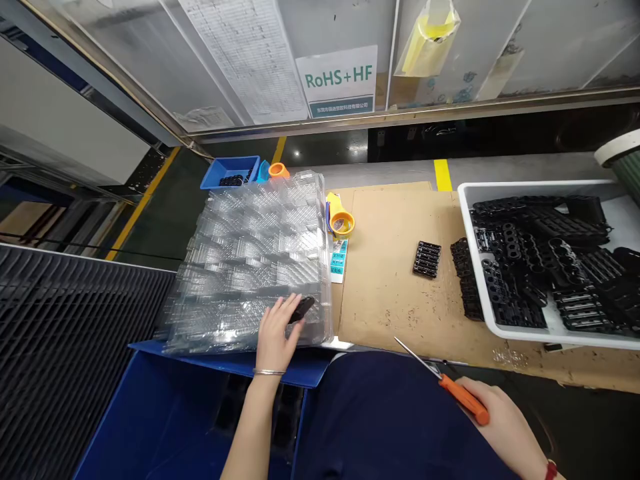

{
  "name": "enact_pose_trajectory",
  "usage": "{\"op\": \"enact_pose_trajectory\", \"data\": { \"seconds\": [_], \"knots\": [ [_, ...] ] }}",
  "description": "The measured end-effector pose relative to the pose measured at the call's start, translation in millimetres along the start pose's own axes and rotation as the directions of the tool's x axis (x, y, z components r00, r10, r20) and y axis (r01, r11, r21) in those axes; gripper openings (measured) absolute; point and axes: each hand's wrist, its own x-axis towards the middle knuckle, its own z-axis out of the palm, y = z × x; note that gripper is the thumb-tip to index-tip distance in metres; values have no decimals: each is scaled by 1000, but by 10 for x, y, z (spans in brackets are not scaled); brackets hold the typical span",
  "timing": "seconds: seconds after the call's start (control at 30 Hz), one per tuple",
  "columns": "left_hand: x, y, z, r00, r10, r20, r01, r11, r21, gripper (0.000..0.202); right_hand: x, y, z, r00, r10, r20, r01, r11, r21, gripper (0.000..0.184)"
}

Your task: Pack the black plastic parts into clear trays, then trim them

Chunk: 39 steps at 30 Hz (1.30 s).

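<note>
My left hand is over the near right corner of a stack of clear plastic trays. Its fingers close on a small dark moulded plastic part, partly hidden by the hand. At the lower right my right hand grips an orange-handled knife, its slim metal blade pointing up and left toward the table edge. A ribbed black plastic part lies alone on the cardboard between my hands.
A white bin full of black parts stands at right, with more black parts beside it. A yellow tape dispenser sits against the trays. Behind them is a small blue bin; a large blue box stands below left.
</note>
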Motion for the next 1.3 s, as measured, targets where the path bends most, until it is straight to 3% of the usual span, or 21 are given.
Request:
{"op": "enact_pose_trajectory", "data": {
  "seconds": [0.1, 0.23, 0.4, 0.5, 0.57, 0.6, 0.67, 0.87, 0.93, 1.0, 1.07, 1.13, 1.3],
  "knots": [
    [-42, -133, 134, 990, -72, 118, 58, 992, 114, 72, -17, -29, 33, 1000, 15, -6, -15, 1000, 2, 22],
    [50, -270, 165, 965, -119, 232, 66, 972, 225, 68, -52, -21, 65, 999, 37, -38, -37, 999, 1, 25],
    [151, -352, 112, 948, -111, 297, 3, 940, 341, 66, -191, 64, 111, 988, 98, -122, -94, 995, 40, 23],
    [163, -136, 115, 979, -57, 193, -20, 927, 375, 65, -324, 146, 173, 971, 168, -171, -155, 984, 91, 24],
    [257, 165, 222, 999, 42, 34, -48, 975, 215, 65, -410, 197, 221, 957, 219, -193, -197, 972, 125, 25],
    [346, 357, 337, 995, 88, -37, -84, 992, 90, 66, -451, 218, 242, 949, 242, -201, -216, 966, 140, 26],
    [607, 789, 719, 984, 170, -48, -175, 970, -167, 67, -529, 252, 277, 935, 280, -217, -248, 955, 165, 27],
    [1568, 2027, 2340, 956, 201, 212, -143, 956, -257, 61, -866, 295, 358, 864, 400, -305, -342, 912, 227, 21],
    [1768, 2318, 2661, 944, 202, 262, -132, 956, -263, 56, -997, 296, 394, 827, 450, -336, -382, 889, 251, 22],
    [1876, 2499, 2817, 933, 204, 296, -119, 952, -281, 52, -1093, 294, 421, 794, 496, -353, -422, 866, 268, 23],
    [1889, 2550, 2859, 923, 199, 329, -93, 946, -311, 50, -1131, 294, 427, 774, 527, -350, -454, 848, 274, 24],
    [1804, 2474, 2834, 913, 190, 361, -57, 935, -349, 48, -1101, 294, 408, 772, 544, -329, -475, 838, 270, 25],
    [1317, 1952, 2557, 903, 55, 426, 147, 893, -425, 45, -833, 277, 306, 849, 478, -226, -429, 873, 231, 28]
  ]
}}
